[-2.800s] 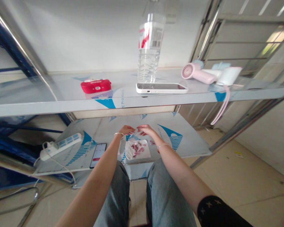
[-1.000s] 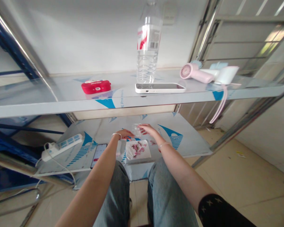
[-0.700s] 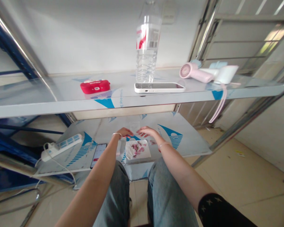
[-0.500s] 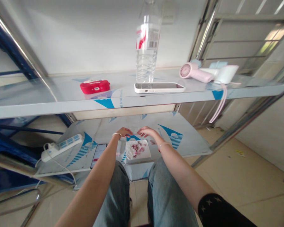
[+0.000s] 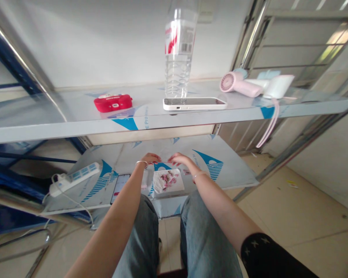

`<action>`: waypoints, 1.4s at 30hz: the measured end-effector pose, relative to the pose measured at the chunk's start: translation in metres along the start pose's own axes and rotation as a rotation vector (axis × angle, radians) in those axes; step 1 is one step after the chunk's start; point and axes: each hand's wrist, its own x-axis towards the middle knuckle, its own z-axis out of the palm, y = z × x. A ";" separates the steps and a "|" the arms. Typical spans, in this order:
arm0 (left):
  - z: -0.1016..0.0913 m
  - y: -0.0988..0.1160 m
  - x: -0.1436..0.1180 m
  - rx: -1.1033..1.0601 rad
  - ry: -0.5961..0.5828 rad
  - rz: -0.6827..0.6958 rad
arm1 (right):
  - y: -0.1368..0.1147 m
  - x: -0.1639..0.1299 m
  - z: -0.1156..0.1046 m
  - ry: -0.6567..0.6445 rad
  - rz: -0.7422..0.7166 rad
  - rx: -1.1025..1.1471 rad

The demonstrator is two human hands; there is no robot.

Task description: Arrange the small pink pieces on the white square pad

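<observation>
Above the lower shelf, my left hand point(image 5: 151, 158) and my right hand point(image 5: 178, 158) face each other with a small gap between them. The fingers of both are bent and drawn together at the tips. Whatever they pinch is too small or faint to make out. Just nearer to me lies a white sheet point(image 5: 178, 186), perhaps tissue or paper, with a cluster of pink and dark red beads point(image 5: 168, 179) on it. A few small pinkish bits point(image 5: 186, 172) rest by my right wrist.
A phone point(image 5: 120, 187) and a white power strip point(image 5: 75, 179) with its cable lie left on the lower shelf point(image 5: 234, 166). The upper shelf point(image 5: 150, 122) overhangs, bearing a red case point(image 5: 113, 103), a white-edged phone point(image 5: 195, 104), a water bottle point(image 5: 178, 58) and a pink handheld fan point(image 5: 240, 84).
Both hands stay nearly in place, with only slight finger movement. The whole view has shifted a little, and the beads lie as before.
</observation>
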 end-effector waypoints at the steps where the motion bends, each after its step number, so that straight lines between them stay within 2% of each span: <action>1: 0.000 -0.001 0.001 -0.007 0.002 -0.008 | -0.001 0.000 0.000 0.010 -0.001 0.000; 9: 0.001 0.002 0.001 -0.054 0.035 -0.010 | 0.005 0.006 0.002 0.091 0.004 -0.070; 17: 0.001 0.004 -0.001 -0.058 0.058 0.016 | -0.004 0.004 0.001 0.015 0.001 -0.245; 24: -0.002 0.007 -0.007 0.005 0.058 0.038 | -0.008 0.004 0.002 0.019 -0.009 -0.256; 38: 0.003 0.018 -0.014 -0.012 0.080 0.008 | -0.009 -0.002 0.002 0.122 -0.062 -0.225; 42: 0.006 0.017 -0.010 -0.031 0.142 -0.028 | -0.009 0.001 0.002 0.109 -0.073 -0.192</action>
